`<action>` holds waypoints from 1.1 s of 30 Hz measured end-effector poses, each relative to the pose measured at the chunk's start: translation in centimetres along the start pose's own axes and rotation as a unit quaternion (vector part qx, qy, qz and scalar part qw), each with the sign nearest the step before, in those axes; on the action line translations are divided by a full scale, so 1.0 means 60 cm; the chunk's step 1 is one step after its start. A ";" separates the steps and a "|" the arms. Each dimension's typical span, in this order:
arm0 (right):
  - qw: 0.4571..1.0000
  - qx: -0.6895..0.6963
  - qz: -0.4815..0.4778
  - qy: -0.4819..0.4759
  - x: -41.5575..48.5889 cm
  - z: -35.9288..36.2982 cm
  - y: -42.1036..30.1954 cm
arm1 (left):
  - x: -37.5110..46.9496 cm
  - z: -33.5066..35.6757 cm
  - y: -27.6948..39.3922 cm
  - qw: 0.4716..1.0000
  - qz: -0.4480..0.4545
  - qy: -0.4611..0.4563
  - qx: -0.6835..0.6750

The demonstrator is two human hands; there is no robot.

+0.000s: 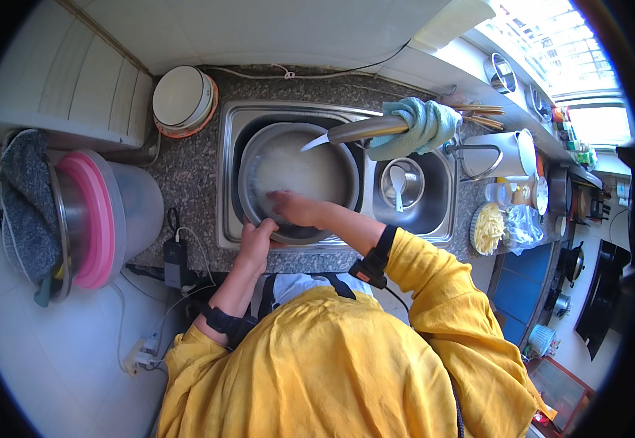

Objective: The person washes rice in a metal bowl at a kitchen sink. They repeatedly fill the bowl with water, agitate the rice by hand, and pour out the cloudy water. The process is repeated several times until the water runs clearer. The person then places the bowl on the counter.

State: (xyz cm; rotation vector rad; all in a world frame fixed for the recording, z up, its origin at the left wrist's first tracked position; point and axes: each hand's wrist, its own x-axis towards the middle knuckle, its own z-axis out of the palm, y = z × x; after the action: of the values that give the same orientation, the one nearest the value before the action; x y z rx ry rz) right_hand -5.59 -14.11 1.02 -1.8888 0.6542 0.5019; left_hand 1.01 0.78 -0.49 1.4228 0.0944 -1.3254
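Note:
A large round metal basin (352,164) sits in the left bowl of a stainless steel double sink (223,180), holding cloudy whitish water. My left hand (258,241) grips the basin's near left rim. My right hand (294,208) reaches over the near rim, its fingertips at the water and partly hidden by it; nothing is seen held in it. Above the basin's right side, water runs from a faucet (356,130) that has a light green cloth (419,126) wrapped around it. In the right sink bowl, a white spoon (398,180) rests in a small metal bowl (419,185).
Stacked enamel basins (178,97) stand at the back left. A pink-rimmed tub (96,219) and a power bank (175,263) with cables are at the left. On the right counter are a white container (495,155), a dish of pale strips (487,229) and a plastic bag (523,227).

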 end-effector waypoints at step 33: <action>0.943 0.274 0.080 -0.171 0.011 -0.030 0.010 | 0.001 0.028 0.012 0.999 0.030 0.012 -0.003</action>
State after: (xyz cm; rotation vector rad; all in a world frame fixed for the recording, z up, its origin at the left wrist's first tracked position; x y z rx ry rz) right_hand -5.40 -16.13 0.90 -1.1955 0.6361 0.6560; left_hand 0.47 -0.71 0.38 1.4275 0.0716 -1.2583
